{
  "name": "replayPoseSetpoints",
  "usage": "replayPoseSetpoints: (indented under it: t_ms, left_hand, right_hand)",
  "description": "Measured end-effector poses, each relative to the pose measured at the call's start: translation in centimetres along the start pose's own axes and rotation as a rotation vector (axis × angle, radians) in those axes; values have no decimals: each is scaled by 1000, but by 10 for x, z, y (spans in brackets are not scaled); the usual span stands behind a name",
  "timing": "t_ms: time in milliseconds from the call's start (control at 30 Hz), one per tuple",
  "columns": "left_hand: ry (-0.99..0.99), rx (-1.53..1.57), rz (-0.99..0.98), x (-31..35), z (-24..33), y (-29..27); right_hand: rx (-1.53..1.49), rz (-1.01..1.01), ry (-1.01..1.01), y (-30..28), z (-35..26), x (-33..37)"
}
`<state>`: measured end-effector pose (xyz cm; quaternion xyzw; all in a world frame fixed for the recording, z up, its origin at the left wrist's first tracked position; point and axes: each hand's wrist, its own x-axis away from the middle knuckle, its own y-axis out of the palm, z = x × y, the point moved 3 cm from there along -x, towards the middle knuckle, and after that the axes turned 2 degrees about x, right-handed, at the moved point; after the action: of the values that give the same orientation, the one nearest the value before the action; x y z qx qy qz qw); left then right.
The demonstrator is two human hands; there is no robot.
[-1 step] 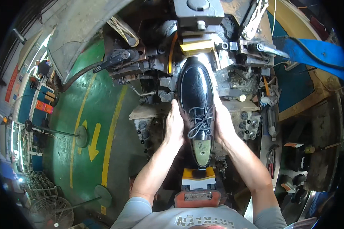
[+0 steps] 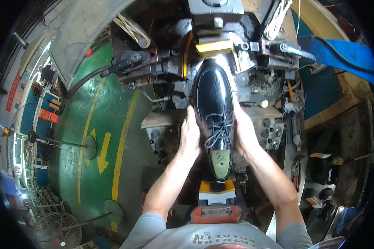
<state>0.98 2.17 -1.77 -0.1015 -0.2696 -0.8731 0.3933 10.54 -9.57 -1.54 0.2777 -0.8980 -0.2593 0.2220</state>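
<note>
Both hands closed on 1 black shoe (image 2: 214, 89), 1 per side. Left hand (image 2: 190, 135) is on its left flank, thumb pointing far along the upper; right hand (image 2: 243, 130) is on the right flank. Fingers mostly hidden behind the shoe, so can't tell how far they wrap.

Shoe sits mid-scene, toe far, heel end near, opening up. Glossy upper, grey-black laces (image 2: 221, 135) tied in a loose bow. Green block (image 2: 221, 162) fills the opening, 1 dark hole in its top.

Near side of the heel: yellow-and-black pad (image 2: 217, 186) on a white support, then a red-orange block (image 2: 216, 214) close to the wearer's grey shirt (image 2: 174, 237). Can't tell if heel and pad touch.

Far side of the toe: yellow pad (image 2: 215, 46) on the machine, bright light around the toe. Toe-to-pad contact unclear.

Machine flanks: 1 dark lever (image 2: 126, 62) left, 1 metal-ended lever (image 2: 295, 52) right, pale looped bands beyond each. Knob panels both sides: left knobs (image 2: 155, 136) beyond the left hand, right knobs (image 2: 272, 132) beyond the right.

Further left: ribbed hose (image 2: 86, 84), green floor (image 2: 66, 141) with yellow lines and an arrow (image 2: 104, 153), round wire fan (image 2: 57, 232) at the near left.

Further right: blue strip (image 2: 345, 58) on the far side, red-handled tool (image 2: 295, 174) on a narrow ledge.
</note>
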Motion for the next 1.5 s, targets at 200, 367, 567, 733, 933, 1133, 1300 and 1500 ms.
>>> replayPoseSetpoints:
  t_ms: [200, 367, 567, 733, 933, 1133, 1300, 1500]
  left_hand:
    - [109, -12, -108, 0, -13, -35]
    - [111, -105, -57, 4, -27, -57]
    - [119, -122, -55, 3, -31, -56]
    - [155, -99, -48, 0, -35, -60]
    - [179, -129, 12, 6, -36, -62]
    - [143, -136, 60, 14, -38, -64]
    - [139, -103, 13, 11, -41, -67]
    - [69, 194, -190, 1, -15, -24]
  right_hand:
    - [678, 584, -507, -153, 22, -2]
    - [974, 1029, -274, -270, 46, -15]
    - [373, 900, 129, -293, 81, -34]
    - [140, 752, 56, -320, 78, -17]
    - [276, 901, 172, -338, 133, -13]
    - [140, 836, 181, -315, 93, 17]
    - [510, 956, -206, -353, 107, 38]
    - [321, 314, -213, -136, 32, 26]
